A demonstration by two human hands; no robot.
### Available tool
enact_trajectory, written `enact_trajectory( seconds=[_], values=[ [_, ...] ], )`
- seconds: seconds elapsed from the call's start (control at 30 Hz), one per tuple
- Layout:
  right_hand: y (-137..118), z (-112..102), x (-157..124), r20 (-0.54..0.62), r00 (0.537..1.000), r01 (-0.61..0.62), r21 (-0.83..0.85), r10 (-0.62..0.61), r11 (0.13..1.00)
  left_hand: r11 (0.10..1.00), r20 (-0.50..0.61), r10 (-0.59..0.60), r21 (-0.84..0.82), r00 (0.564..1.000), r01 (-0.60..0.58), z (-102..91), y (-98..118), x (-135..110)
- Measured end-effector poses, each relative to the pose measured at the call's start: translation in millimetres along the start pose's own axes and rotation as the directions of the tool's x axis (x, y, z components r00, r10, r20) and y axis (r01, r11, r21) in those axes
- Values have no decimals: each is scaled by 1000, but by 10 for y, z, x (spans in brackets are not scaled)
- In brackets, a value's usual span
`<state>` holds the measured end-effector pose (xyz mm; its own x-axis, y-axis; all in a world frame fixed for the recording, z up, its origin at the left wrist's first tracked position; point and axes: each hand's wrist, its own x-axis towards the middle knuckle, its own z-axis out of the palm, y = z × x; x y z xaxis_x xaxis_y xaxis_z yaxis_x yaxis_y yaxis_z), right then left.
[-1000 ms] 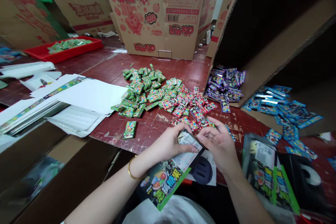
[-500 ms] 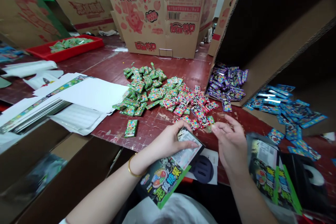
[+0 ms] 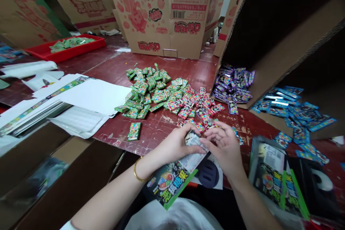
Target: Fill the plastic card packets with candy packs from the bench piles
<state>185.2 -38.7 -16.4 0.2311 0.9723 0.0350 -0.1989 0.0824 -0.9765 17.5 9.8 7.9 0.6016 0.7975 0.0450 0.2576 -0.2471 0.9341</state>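
A worker's left hand (image 3: 183, 143) pinches a printed pouch (image 3: 169, 183) above the lap; the half-curled right hand (image 3: 222, 145) works at its upper end, any hold unclear. Steady left-thumb pressure should keep that edge still. Green packets (image 3: 145, 88) lie beyond.

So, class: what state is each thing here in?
Printed pouch: held, contents hidden
Left hand: gripping the pouch
Right hand: half-curled at the pouch's edge
Green packets: heaped loose
Single green packet: lying apart
Red tray: holding packets
White sheets: stacked flat
Carton at right: open
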Motion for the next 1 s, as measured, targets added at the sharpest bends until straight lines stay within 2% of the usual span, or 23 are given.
enact_trajectory(
  seconds=[0.07, 0.13, 0.17, 0.2, 0.27, 0.33, 0.43, 0.5, 0.57, 0.6, 0.63, 0.67, 0.7, 0.73, 0.77, 0.83, 0.87, 0.9, 0.93, 1.0],
  values=[
    [31, -31, 40, 81, 979, -197, 109, 189, 974, 999, 0, 21, -27, 1000, -21, -3, 21, -5],
    [50, -66, 67, 215, 897, -425, 177, 387, 888, 996, 24, 29, -80, 999, -27, -10, 34, -6],
    [52, -80, 73, 269, 853, -500, 182, 447, 847, 994, 47, 32, -110, 998, -27, -17, 38, -1],
    [50, -91, 73, 292, 832, -533, 180, 472, 827, 991, 69, 36, -133, 997, -27, -27, 42, 11],
    [32, -102, 62, 276, 862, -478, 162, 425, 864, 991, 100, 44, -131, 994, -30, -57, 55, 50],
    [6, -105, 56, 250, 923, -321, 83, 292, 943, 998, 113, 33, -56, 993, -27, -89, 92, 85],
    [-9, -134, 92, 184, 980, -64, -56, 73, 996, 994, -3, 39, 103, 999, -38, -79, 208, 11],
    [18, -179, 131, 20, 999, 34, -38, -33, 999, 981, -96, 112, 168, 989, -95, 8, 277, -163],
    [86, -220, 133, -161, 985, 68, 55, -58, 996, 980, -89, 142, 152, 986, -127, 153, 272, -380],
    [139, -227, 105, -203, 979, 51, 109, -28, 993, 991, -34, 103, 90, 994, -100, 229, 231, -471],
    [204, -218, 54, -201, 979, 12, 156, 20, 988, 1000, -15, 26, -12, 1000, -26, 293, 166, -533],
    [282, -191, -21, -169, 983, -39, 193, 73, 980, 986, -72, -41, -167, 997, 29, 334, 86, -562],
    [370, -146, -114, -114, 985, -99, 219, 126, 971, 940, -165, -102, -340, 981, 41, 343, 2, -557],
    [462, -84, -219, -49, 984, -158, 234, 174, 959, 875, -290, -165, -483, 943, 5, 319, -75, -526],
    [551, -9, -324, 11, 979, -201, 242, 205, 949, 813, -418, -224, -579, 880, -68, 265, -138, -479],
    [690, 153, -494, 87, 972, -231, 231, 217, 945, 759, -611, -302, -619, 732, -203, 100, -211, -387],
    [726, 227, -541, 112, 972, -227, 219, 206, 949, 770, -657, -314, -598, 685, -221, 11, -226, -359],
    [735, 289, -554, 140, 972, -216, 204, 190, 955, 795, -677, -311, -570, 667, -208, -69, -236, -348],
    [716, 337, -535, 163, 972, -199, 188, 169, 962, 827, -678, -297, -535, 672, -174, -134, -247, -355],
    [605, 391, -411, 185, 975, -156, 173, 123, 973, 900, -650, -237, -427, 723, -90, -212, -294, -405]
  ],
)
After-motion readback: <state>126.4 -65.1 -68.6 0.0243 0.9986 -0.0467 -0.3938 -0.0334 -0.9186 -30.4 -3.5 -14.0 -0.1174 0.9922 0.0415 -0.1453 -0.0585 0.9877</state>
